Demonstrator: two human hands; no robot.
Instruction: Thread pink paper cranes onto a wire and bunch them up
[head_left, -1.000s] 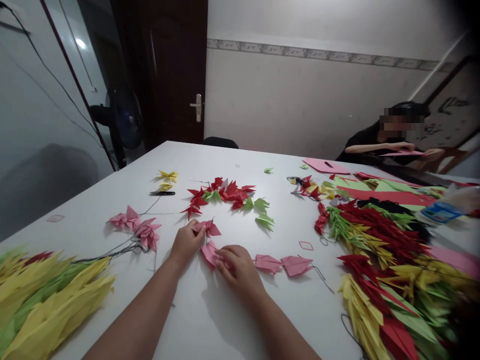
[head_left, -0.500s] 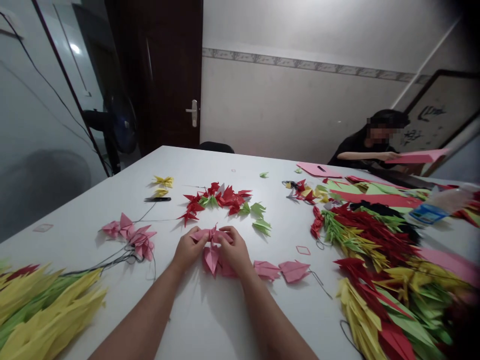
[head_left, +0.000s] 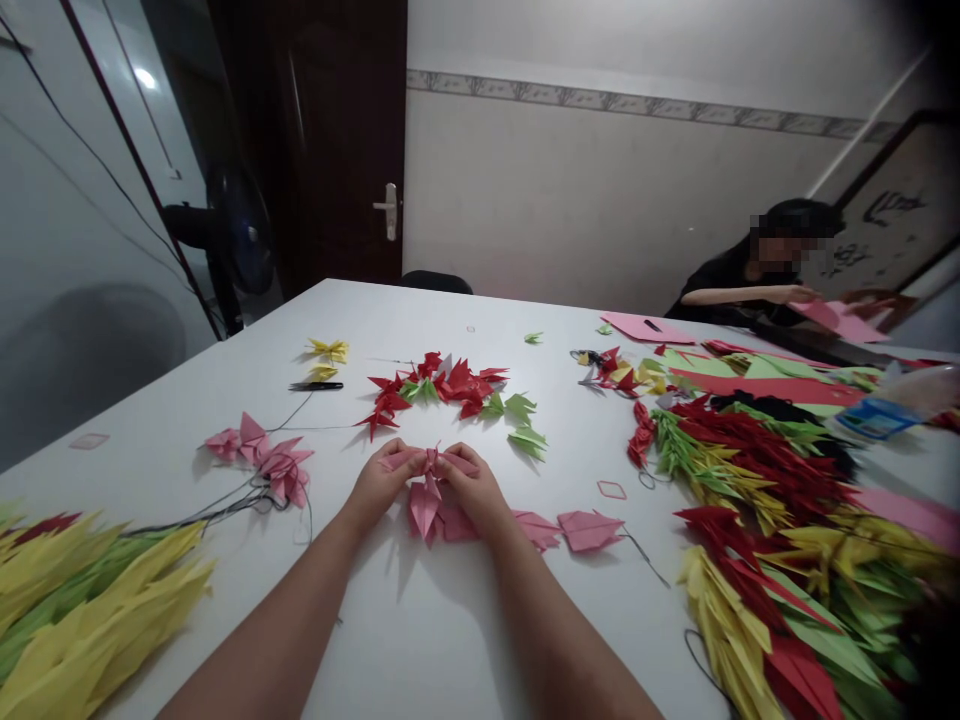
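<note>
A pink folded paper crane (head_left: 426,500) is held up over the white table (head_left: 405,620). My left hand (head_left: 386,475) pinches its left wing, and my right hand (head_left: 469,480) pinches the right wing, thumbs near the centre. Other pink folded pieces (head_left: 589,530) lie in a row behind and right of my right wrist, with a dark thread at the end. Left of my hands is a pink crane cluster (head_left: 281,468) on dark threads. Beyond them, red cranes (head_left: 461,385) and green ones (head_left: 527,440) form an arc.
Yellow and green cranes (head_left: 112,610) fill the near left. A large colourful pile (head_left: 750,470) covers the right, beside a bottle (head_left: 874,418). Small scissors (head_left: 319,386) lie at back left. A person (head_left: 780,260) holds pink paper at the far right.
The view has shifted slightly. Both hands still hold the crane, its wings spread. The person at the far right has moved the pink paper, which now tilts downward.
</note>
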